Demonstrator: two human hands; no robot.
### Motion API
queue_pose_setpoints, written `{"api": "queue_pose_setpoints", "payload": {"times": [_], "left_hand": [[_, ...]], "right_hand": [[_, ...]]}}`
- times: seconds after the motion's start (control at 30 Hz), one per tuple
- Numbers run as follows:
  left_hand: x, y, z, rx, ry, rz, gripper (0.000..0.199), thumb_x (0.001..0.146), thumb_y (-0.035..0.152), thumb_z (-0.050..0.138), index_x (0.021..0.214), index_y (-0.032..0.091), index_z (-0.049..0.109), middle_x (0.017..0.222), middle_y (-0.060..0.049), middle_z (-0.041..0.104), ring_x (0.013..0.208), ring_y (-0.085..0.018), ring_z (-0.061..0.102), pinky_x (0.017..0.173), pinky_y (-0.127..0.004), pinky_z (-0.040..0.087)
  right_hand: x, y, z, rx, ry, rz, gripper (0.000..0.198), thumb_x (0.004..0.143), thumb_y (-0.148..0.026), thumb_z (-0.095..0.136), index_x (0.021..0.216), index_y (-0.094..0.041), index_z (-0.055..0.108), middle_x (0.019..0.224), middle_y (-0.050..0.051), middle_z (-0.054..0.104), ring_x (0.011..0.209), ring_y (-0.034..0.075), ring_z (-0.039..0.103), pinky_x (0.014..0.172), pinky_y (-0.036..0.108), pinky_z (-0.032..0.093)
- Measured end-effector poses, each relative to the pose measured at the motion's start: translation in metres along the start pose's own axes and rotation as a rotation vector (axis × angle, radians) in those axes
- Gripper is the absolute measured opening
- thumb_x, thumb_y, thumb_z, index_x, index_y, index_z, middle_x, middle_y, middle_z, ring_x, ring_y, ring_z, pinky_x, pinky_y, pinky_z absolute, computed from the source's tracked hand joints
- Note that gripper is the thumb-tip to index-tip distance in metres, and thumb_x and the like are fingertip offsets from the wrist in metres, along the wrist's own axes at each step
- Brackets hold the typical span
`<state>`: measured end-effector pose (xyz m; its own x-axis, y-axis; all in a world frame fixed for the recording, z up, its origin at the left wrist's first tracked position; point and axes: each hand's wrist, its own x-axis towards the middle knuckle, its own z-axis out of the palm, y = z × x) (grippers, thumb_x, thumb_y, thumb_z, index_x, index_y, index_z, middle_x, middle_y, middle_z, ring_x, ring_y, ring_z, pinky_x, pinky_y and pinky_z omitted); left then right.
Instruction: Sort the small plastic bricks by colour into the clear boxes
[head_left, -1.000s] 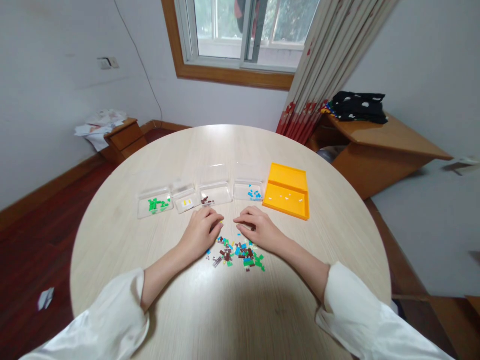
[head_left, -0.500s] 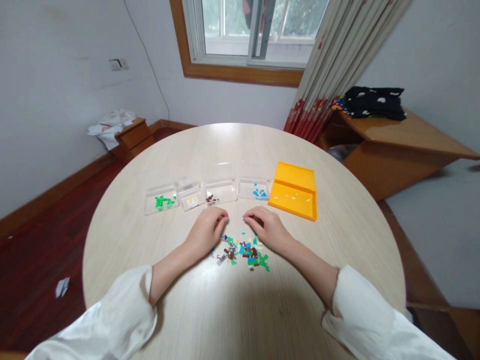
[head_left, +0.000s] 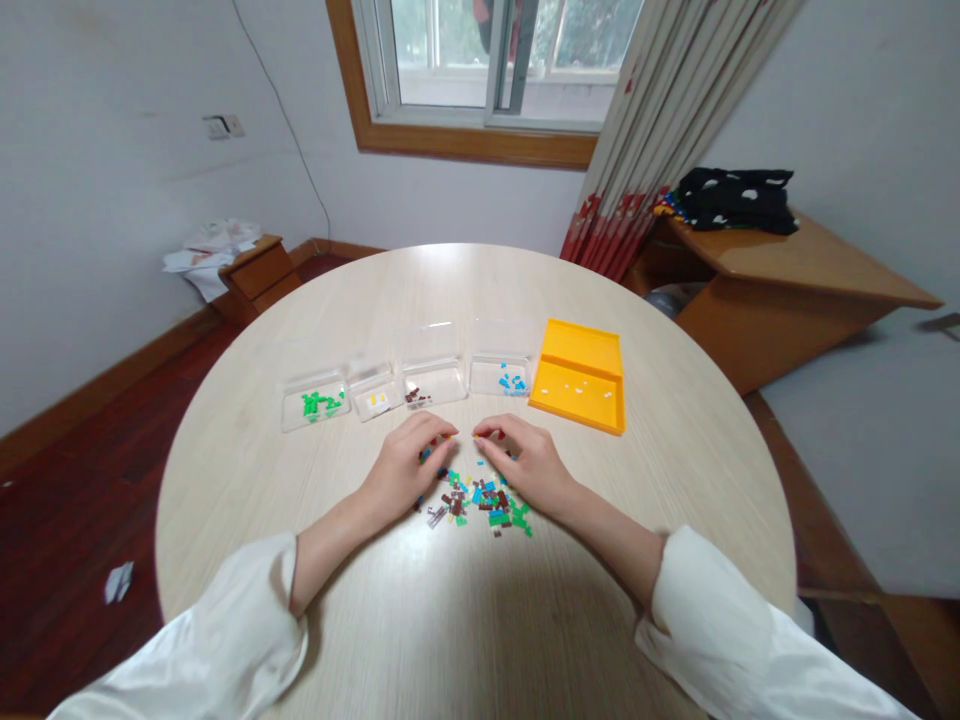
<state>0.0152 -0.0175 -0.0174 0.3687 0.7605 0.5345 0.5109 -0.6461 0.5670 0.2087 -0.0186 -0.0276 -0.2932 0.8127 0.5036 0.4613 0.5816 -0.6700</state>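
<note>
On the round table, a loose pile of small toy bricks (head_left: 491, 500) in brown, blue, green, yellow and grey lies between my forearms. Just beyond its left side is my left hand (head_left: 409, 460), fingers curved and fingertips drawn into a pinch. Facing it, my right hand (head_left: 529, 460) pinches in the same way at the pile's far right. A tiny yellowish speck shows at each hand's fingertips, too small to make out. The two hands are apart, with a narrow gap between them.
Beyond my hands stand clear boxes holding green bricks (head_left: 322, 404), yellow bricks (head_left: 377, 399), brown bricks (head_left: 417, 397) and blue bricks (head_left: 513, 381). An open yellow case (head_left: 581, 345) at the right holds white pieces (head_left: 576, 388). The table edge (head_left: 480, 245) curves behind them.
Both hands have rolled slightly, showing more of a gap between thumbs and fingers. The fingertips are a little closer together across the middle. The whole view has shifted slightly.
</note>
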Motion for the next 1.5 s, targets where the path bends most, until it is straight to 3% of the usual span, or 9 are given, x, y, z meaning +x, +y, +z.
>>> {"api": "queue_pose_setpoints", "payload": {"times": [0.1, 0.33, 0.5, 0.77, 0.97, 1.13, 1.27, 1.5], "left_hand": [[0.004, -0.008, -0.014, 0.087, 0.079, -0.034, 0.01, 0.086, 0.018, 0.053, 0.081, 0.018, 0.062, 0.079, -0.004, 0.064, 0.073, -0.015, 0.058, 0.068, -0.028, 0.047], [0.009, -0.049, -0.052, 0.313, 0.259, -0.273, 0.012, 0.079, 0.017, 0.054, 0.079, 0.017, 0.066, 0.08, -0.004, 0.064, 0.068, -0.015, 0.057, 0.068, -0.028, 0.045], [0.005, -0.064, -0.055, 0.359, 0.269, -0.304, 0.016, 0.076, 0.017, 0.05, 0.079, 0.016, 0.067, 0.082, -0.005, 0.066, 0.073, -0.017, 0.06, 0.069, -0.029, 0.046], [0.006, -0.063, -0.056, 0.352, 0.271, -0.347, 0.017, 0.075, 0.02, 0.05, 0.081, 0.017, 0.066, 0.08, -0.005, 0.068, 0.071, -0.017, 0.06, 0.07, -0.03, 0.046], [0.006, -0.045, -0.048, 0.284, 0.254, -0.242, 0.014, 0.08, 0.022, 0.052, 0.083, 0.018, 0.064, 0.081, -0.004, 0.067, 0.072, -0.017, 0.059, 0.072, -0.031, 0.047], [0.0, -0.011, -0.02, 0.138, 0.092, -0.033, 0.011, 0.084, 0.019, 0.054, 0.089, 0.018, 0.065, 0.088, -0.007, 0.067, 0.085, -0.019, 0.06, 0.078, -0.034, 0.049], [-0.006, 0.007, -0.003, 0.095, -0.023, 0.1, 0.012, 0.087, 0.02, 0.055, 0.094, 0.017, 0.064, 0.088, -0.008, 0.066, 0.084, -0.018, 0.059, 0.075, -0.032, 0.05], [-0.006, 0.011, 0.001, 0.096, -0.029, 0.114, 0.011, 0.089, 0.022, 0.053, 0.092, 0.018, 0.064, 0.086, -0.007, 0.066, 0.081, -0.018, 0.059, 0.073, -0.031, 0.049]], "right_hand": [[-0.001, 0.001, 0.0, 0.007, -0.015, 0.008, 0.008, 0.085, -0.017, 0.055, 0.088, -0.019, 0.062, 0.084, 0.003, 0.069, 0.073, 0.013, 0.063, 0.07, 0.025, 0.052], [-0.002, 0.005, 0.0, 0.028, -0.012, 0.029, 0.007, 0.084, -0.017, 0.056, 0.088, -0.019, 0.062, 0.084, 0.003, 0.069, 0.073, 0.013, 0.063, 0.07, 0.025, 0.053], [-0.002, 0.004, -0.001, 0.029, -0.007, 0.024, 0.009, 0.084, -0.016, 0.055, 0.089, -0.019, 0.062, 0.084, 0.004, 0.069, 0.073, 0.013, 0.064, 0.07, 0.024, 0.053], [-0.002, 0.006, -0.001, 0.035, -0.021, 0.056, 0.01, 0.083, -0.017, 0.056, 0.09, -0.019, 0.062, 0.086, 0.004, 0.069, 0.075, 0.013, 0.064, 0.072, 0.026, 0.053], [0.0, 0.004, 0.0, 0.061, -0.021, 0.082, 0.009, 0.085, -0.019, 0.054, 0.089, -0.019, 0.063, 0.086, 0.004, 0.07, 0.075, 0.014, 0.066, 0.072, 0.027, 0.054], [-0.001, -0.002, 0.003, 0.131, -0.033, 0.103, 0.01, 0.086, -0.021, 0.055, 0.092, -0.019, 0.063, 0.085, 0.003, 0.07, 0.075, 0.013, 0.067, 0.071, 0.025, 0.055], [-0.003, -0.008, 0.007, 0.218, -0.056, 0.098, 0.011, 0.086, -0.021, 0.055, 0.093, -0.02, 0.063, 0.085, 0.002, 0.071, 0.077, 0.012, 0.068, 0.074, 0.024, 0.055], [-0.003, -0.014, 0.009, 0.327, -0.061, 0.185, 0.012, 0.084, -0.021, 0.055, 0.094, -0.02, 0.061, 0.087, 0.002, 0.072, 0.08, 0.014, 0.07, 0.076, 0.027, 0.057]]}}
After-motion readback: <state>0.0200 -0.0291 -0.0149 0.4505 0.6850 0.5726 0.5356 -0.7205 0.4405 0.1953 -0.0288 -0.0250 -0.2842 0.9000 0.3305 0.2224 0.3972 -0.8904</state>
